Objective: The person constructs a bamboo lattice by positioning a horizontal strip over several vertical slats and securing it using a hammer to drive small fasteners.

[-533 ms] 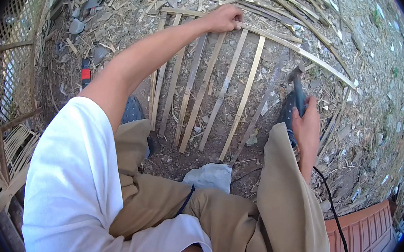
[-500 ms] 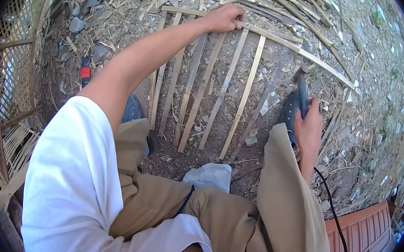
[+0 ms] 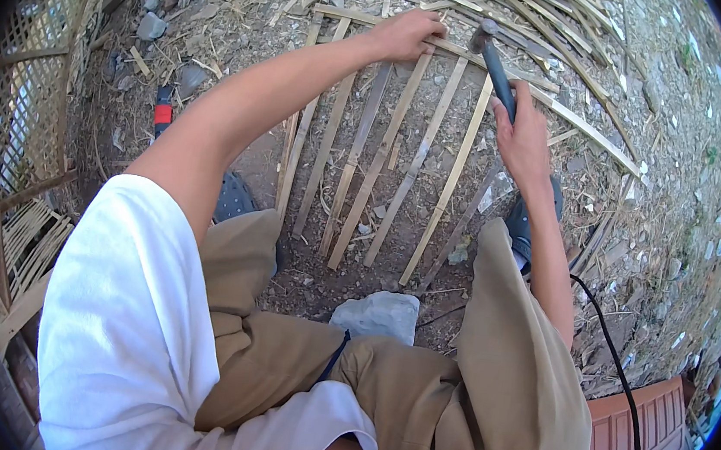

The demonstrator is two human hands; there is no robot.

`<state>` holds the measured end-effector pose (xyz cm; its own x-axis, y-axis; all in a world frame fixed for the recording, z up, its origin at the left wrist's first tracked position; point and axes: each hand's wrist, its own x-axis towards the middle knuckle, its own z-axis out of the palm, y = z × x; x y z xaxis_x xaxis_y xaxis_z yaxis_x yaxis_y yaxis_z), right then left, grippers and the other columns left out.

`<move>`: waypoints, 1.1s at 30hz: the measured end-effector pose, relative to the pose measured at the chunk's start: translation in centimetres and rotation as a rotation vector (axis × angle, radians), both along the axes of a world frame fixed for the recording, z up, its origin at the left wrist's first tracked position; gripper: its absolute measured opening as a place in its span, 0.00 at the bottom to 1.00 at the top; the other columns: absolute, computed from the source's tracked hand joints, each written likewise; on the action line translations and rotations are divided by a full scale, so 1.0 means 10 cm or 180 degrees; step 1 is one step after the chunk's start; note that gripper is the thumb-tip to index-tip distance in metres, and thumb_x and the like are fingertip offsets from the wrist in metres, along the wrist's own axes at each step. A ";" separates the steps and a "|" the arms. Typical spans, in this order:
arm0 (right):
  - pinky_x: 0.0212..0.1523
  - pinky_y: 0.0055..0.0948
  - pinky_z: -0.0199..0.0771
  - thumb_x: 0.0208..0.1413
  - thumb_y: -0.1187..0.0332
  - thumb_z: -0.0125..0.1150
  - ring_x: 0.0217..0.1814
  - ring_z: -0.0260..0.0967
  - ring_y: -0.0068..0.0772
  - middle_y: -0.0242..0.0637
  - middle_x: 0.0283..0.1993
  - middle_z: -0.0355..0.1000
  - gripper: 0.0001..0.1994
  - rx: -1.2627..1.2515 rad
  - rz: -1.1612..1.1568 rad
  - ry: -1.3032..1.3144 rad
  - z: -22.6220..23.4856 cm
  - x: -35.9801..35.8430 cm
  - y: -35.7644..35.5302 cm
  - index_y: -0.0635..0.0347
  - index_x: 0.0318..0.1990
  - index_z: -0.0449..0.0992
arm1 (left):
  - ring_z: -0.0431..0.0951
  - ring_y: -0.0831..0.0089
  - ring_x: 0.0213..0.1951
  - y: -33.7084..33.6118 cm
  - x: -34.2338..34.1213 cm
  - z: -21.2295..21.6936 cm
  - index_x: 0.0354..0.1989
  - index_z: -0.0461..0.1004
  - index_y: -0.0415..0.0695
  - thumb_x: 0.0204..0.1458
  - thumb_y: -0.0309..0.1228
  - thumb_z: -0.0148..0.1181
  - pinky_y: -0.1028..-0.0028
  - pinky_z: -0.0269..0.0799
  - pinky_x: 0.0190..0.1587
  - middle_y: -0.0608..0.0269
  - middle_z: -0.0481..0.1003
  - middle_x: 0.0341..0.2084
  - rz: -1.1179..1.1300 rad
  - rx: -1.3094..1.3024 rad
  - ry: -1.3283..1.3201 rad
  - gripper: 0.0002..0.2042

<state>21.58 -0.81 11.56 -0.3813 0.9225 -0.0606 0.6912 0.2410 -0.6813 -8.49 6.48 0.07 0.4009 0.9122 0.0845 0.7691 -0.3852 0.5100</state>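
Several thin wooden slats [image 3: 449, 181] lie side by side on the dirt between my feet, fanning slightly. Across their far ends runs a long crosswise wooden slat [image 3: 590, 134]. My left hand [image 3: 405, 36] is closed on this crosswise slat, near where one of the long slats meets it; its fingertips are partly hidden. In my right hand [image 3: 526, 143] is a hammer with a dark handle [image 3: 499, 80], gripped firmly. The metal hammer head [image 3: 485, 36] is raised just right of my left hand, over the far side of the slats.
More loose slats [image 3: 561, 38] are heaped at the far right. A pale stone block [image 3: 376, 315] sits between my legs. On the left are a red-and-black tool [image 3: 163, 111] and a lattice panel [image 3: 30, 98]. A black cable [image 3: 616, 362] runs past a reddish panel [image 3: 640, 434].
My right hand has lifted the hammer from beside my right foot, up and leftward toward my left hand. My left hand stays at the crosswise slat; the view has shifted slightly.
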 end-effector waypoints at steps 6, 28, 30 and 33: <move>0.38 0.62 0.70 0.75 0.67 0.62 0.40 0.77 0.78 0.67 0.35 0.77 0.13 0.0295 0.0123 -0.0129 -0.06 -0.21 -0.05 0.64 0.58 0.68 | 0.87 0.52 0.53 0.10 -0.25 -0.08 0.55 0.83 0.40 0.55 0.26 0.77 0.58 0.83 0.60 0.51 0.86 0.46 0.0146 -0.0532 -0.0724 0.18; 0.31 0.51 0.73 0.74 0.67 0.65 0.26 0.79 0.57 0.54 0.25 0.75 0.12 -0.0044 -0.0266 0.0196 -0.09 0.10 -0.31 0.62 0.57 0.74 | 0.81 0.46 0.56 -0.45 -0.16 0.10 0.59 0.76 0.43 0.60 0.22 0.67 0.50 0.80 0.55 0.52 0.79 0.49 -0.0078 0.0168 0.0726 0.18; 0.31 0.51 0.72 0.74 0.66 0.65 0.26 0.78 0.58 0.55 0.25 0.75 0.12 0.0003 -0.0240 0.0084 -0.08 0.15 -0.35 0.62 0.57 0.74 | 0.81 0.46 0.56 -0.58 -0.17 0.18 0.58 0.76 0.43 0.60 0.22 0.68 0.51 0.80 0.55 0.52 0.80 0.49 0.0022 -0.0106 0.0697 0.18; 0.33 0.55 0.73 0.74 0.67 0.64 0.29 0.79 0.65 0.57 0.26 0.76 0.12 -0.0077 -0.0125 0.0103 -0.05 0.12 -0.43 0.62 0.57 0.73 | 0.82 0.46 0.54 -0.82 -0.33 -0.02 0.54 0.80 0.41 0.62 0.24 0.68 0.50 0.81 0.54 0.51 0.79 0.48 0.0237 -0.0037 0.0444 0.13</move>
<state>22.82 -5.09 11.11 -0.3468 0.9352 -0.0711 0.6774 0.1973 -0.7087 -11.79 -1.73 -0.12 0.3392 0.9405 0.0219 0.8590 -0.3192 0.4002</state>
